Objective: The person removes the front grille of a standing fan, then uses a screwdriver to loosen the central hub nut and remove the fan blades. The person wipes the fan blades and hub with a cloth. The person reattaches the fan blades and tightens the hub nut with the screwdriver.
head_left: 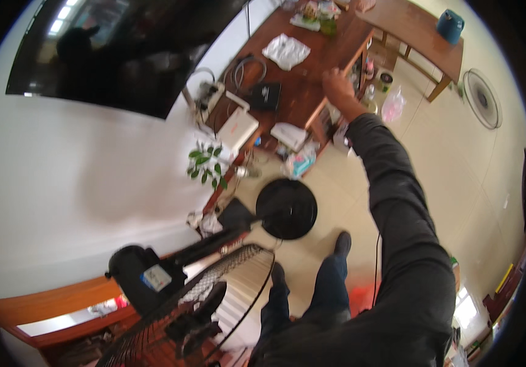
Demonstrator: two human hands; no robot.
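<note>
Pale tiles cover the floor (458,147), and a big black TV (122,49) hangs on the white wall (42,177). One brown table (305,79) stands along that wall. The person's right hand (338,88) is at the table's near edge, with its fingers curled in. I cannot tell if it grips anything. The left hand is out of sight, so I cannot tell what it does.

A black fan (214,244) is close by the person's legs, with its round base (287,209) near the feet (342,243). A round wire cover (483,98) lies well apart, far to the right.

If a leg bumps the fan, it might tip. If the arm catches the black cord (378,269) beside it, the cord might get pulled.

A white and blue sticker (156,278) is on the fan, and the white box (238,129) has an orange mark. Both are too blurry to read.
</note>
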